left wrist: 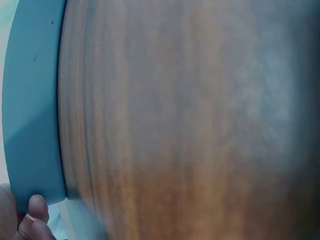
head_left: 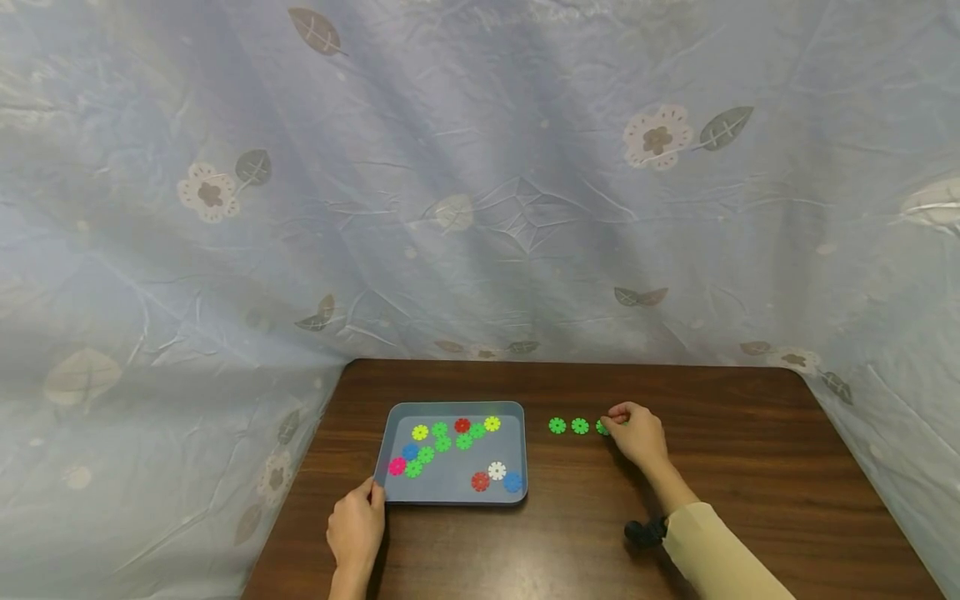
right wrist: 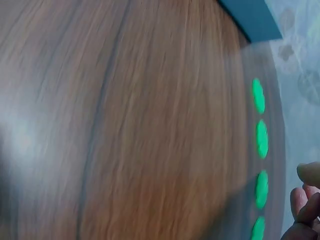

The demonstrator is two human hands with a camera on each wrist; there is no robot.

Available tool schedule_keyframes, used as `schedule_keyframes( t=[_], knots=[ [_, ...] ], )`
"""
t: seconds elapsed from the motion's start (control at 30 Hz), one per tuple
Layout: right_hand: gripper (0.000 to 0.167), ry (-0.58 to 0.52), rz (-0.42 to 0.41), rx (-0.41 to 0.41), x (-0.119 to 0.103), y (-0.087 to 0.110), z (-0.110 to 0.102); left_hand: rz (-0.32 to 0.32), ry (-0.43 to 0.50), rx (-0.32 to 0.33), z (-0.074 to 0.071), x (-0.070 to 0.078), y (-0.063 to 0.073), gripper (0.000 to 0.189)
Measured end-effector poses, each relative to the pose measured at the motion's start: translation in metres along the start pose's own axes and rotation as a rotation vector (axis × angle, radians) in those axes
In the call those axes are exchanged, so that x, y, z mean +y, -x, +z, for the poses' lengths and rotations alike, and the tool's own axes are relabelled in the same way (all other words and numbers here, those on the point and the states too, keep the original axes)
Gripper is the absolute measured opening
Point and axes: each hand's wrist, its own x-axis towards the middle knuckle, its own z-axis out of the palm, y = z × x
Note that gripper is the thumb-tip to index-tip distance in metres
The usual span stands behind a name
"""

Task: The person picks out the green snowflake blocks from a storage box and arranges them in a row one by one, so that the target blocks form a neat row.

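Head view: left hand [head_left: 356,525] on grey tray [head_left: 450,483], right hand [head_left: 637,433] at row of green snowflake discs [head_left: 580,426]

At the left, the tray's near left corner is gripped by the left hand; in the left wrist view a fingertip is seen against that corner. Inside the tray, loose snowflake discs [head_left: 442,443] are scattered: green, yellow, pink, blue and red ones are spread over the left and far parts, while a red, a white and a blue are grouped by the near right corner.

To the right of the tray, on the wood-grain table [head_left: 570,525], the green row is laid with its long axis running left to right, away from the tray's right side. Three discs are shown there in the head view, the third partly covered by fingertips; a fourth green disc [right wrist: 258,229] is revealed in the right wrist view, at the end farthest from the tray.

That far end is placed just beside the right hand, much nearer to it than to the left. The right hand's fingers are bent, thumb and fingertips parted, with no disc seen between them; whether the third disc is touched cannot be told. Below the hand, a black wrist device [head_left: 645,533] and a cream sleeve [head_left: 716,554] are seen
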Motion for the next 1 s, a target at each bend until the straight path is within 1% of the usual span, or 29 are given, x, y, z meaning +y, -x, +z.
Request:
schedule_keyframes(
  t=[0.1, 0.23, 0.33, 0.5, 0.67, 0.83, 1.0],
  knots=[
    [0.025, -0.011, -0.039, -0.01, -0.013, -0.001, 0.01, -0.003, 0.002, 0.0, -0.002, 0.0, 0.0, 0.031],
    [0.023, -0.024, -0.091, -0.023, -0.031, -0.003, 0.029, -0.006, 0.001, 0.007, -0.003, -0.001, -0.001, 0.03],
    [0.021, -0.04, -0.114, -0.038, -0.045, -0.002, 0.043, -0.007, -0.001, 0.011, -0.002, -0.002, -0.001, 0.031],
    [0.019, -0.059, -0.132, -0.07, -0.069, 0.002, 0.066, -0.005, 0.003, 0.002, -0.002, -0.002, -0.001, 0.031],
    [0.017, -0.078, -0.143, -0.094, -0.089, 0.006, 0.088, -0.013, 0.008, 0.005, -0.002, -0.001, -0.002, 0.031],
    [0.016, -0.11, -0.166, -0.108, -0.108, 0.01, 0.103, -0.02, 0.007, -0.002, 0.0, 0.0, -0.001, 0.032],
    [0.018, -0.132, -0.186, -0.137, -0.123, 0.013, 0.113, -0.02, 0.008, -0.002, 0.002, -0.001, -0.001, 0.031]
  ],
)
